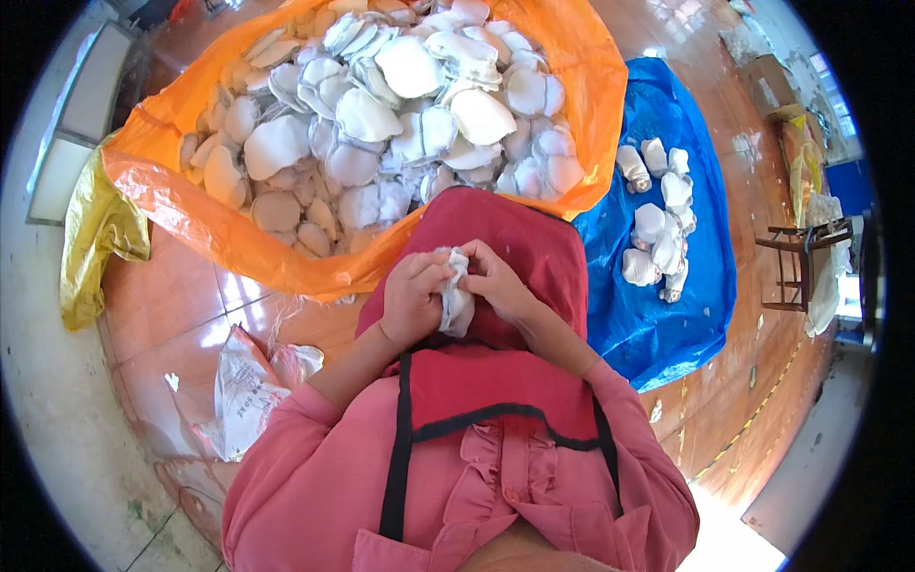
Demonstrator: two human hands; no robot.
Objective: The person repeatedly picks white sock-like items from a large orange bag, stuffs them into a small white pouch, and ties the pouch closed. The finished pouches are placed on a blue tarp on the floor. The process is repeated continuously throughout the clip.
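Above my lap, a small white padded cloth piece (458, 307) is pinched between both hands, looking folded or bunched. My left hand (412, 297) grips its left side with curled fingers. At its upper right, my right hand (496, 284) is closed on it, thumb and fingers together. In front of me a large orange plastic sheet (572, 57) holds a heap of white, rounded fabric pads (367, 114). On a blue plastic sheet (658, 329) to the right lie several white bundles (667, 250) that look like rolled or bundled pads.
A red apron (496, 386) covers my lap. A white printed sack (243, 391) lies on the tiled floor at left, with a yellow sack (100, 238) beyond it by the wall. To the right stand a wooden stool (801, 257) and a cardboard box (770, 86).
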